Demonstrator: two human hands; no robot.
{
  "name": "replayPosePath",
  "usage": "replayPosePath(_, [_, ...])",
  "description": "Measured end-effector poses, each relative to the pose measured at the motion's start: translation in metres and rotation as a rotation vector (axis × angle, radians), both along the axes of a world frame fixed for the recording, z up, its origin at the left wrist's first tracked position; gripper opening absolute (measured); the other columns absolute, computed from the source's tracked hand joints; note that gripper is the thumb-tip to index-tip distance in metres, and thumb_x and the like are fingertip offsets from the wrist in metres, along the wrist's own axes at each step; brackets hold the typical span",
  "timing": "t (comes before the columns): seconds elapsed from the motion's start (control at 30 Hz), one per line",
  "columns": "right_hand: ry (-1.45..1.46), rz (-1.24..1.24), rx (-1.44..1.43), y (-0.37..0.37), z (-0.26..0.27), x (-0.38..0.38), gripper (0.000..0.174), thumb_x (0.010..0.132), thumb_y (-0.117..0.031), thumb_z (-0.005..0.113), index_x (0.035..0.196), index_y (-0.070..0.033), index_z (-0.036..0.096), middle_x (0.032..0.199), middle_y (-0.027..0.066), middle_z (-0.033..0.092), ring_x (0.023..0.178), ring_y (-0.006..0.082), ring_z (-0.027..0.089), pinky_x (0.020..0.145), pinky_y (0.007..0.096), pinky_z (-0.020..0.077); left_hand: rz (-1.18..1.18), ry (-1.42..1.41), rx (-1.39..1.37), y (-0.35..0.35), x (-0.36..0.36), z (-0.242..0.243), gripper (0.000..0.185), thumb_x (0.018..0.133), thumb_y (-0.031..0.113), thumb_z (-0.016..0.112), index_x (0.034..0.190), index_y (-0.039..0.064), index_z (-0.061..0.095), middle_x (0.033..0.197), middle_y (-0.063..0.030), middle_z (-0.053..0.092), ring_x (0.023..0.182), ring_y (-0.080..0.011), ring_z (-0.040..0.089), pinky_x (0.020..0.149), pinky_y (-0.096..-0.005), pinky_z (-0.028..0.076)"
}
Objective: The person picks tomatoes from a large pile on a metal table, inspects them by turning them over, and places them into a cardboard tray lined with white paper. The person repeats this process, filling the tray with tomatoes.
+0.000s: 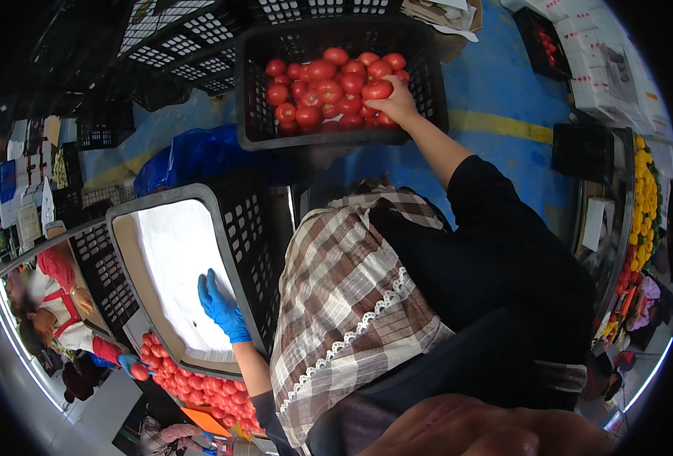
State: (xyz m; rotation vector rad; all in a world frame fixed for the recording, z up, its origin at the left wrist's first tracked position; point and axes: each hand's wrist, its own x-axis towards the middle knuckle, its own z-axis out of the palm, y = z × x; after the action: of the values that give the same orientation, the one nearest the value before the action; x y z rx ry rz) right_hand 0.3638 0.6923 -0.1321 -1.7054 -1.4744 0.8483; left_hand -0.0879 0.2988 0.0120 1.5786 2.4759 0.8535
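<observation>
My right hand (pixel 396 100), bare, grips a red tomato (pixel 377 89) with thumb and fingers, over other tomatoes in a black plastic crate (pixel 342 138) at the top centre. My left hand (pixel 220 308) wears a blue glove and holds nothing. Its fingers are apart over the white liner (pixel 177 256) inside a second black crate (pixel 231 199), at the lower left; whether it touches the liner I cannot tell. Cardboard (pixel 128 245) shows along that crate's inner side. No tomatoes show in it. A large heap of tomatoes (pixel 191 385) lies below and beside this crate.
Black crates (pixel 199 48) stand at the upper left, and a blue plastic bag (pixel 199 154) lies between the two crates. A person (pixel 65 302) at the far left holds a tomato in a gloved hand. Produce (pixel 644 199) and white boxes (pixel 599 62) are at the right.
</observation>
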Motion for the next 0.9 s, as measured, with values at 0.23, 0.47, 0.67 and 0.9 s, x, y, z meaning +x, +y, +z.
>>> replayPosePath(0.23, [0.038,0.016,-0.101,-0.002,-0.002,0.007,0.082,0.058,-0.037,0.092,0.126,-0.008,0.057,0.125,0.0180,0.062,0.117,0.0322,0.061,0.100,0.0392,0.0484,-0.047,0.094,0.004,-0.001,0.002,0.002,0.073,0.081,0.040,0.077,0.141,0.005,0.055,0.144,-0.0211,0.048,0.134,-0.0371,0.046,0.111,-0.0446,0.037])
replayPosePath(0.47, [0.035,0.047,-0.196,0.014,-0.051,0.019,0.086,0.060,-0.042,0.090,0.132,-0.007,0.058,0.124,0.0176,0.065,0.117,0.0299,0.063,0.102,0.0385,0.0477,-0.062,0.178,-0.063,0.002,-0.001,0.010,0.071,0.079,0.036,0.080,0.141,0.012,0.056,0.144,-0.0198,0.048,0.132,-0.0381,0.046,0.110,-0.0463,0.038])
replayPosePath(0.67, [-0.020,0.149,-0.254,0.006,-0.035,0.012,0.083,0.063,-0.042,0.088,0.132,-0.006,0.058,0.125,0.0180,0.065,0.117,0.0317,0.063,0.100,0.0396,0.0483,-0.037,0.182,-0.076,-0.006,0.005,0.014,0.073,0.076,0.028,0.083,0.142,0.016,0.055,0.143,-0.0184,0.049,0.130,-0.0386,0.047,0.109,-0.0471,0.039])
replayPosePath(0.9, [-0.054,0.156,-0.320,0.007,-0.030,0.015,0.084,0.065,-0.042,0.087,0.134,-0.006,0.055,0.125,0.0187,0.065,0.120,0.0330,0.061,0.101,0.0400,0.0470,-0.042,0.189,-0.093,-0.003,0.006,0.018,0.071,0.077,0.024,0.082,0.141,0.016,0.056,0.143,-0.0184,0.049,0.129,-0.0385,0.048,0.108,-0.0462,0.040])
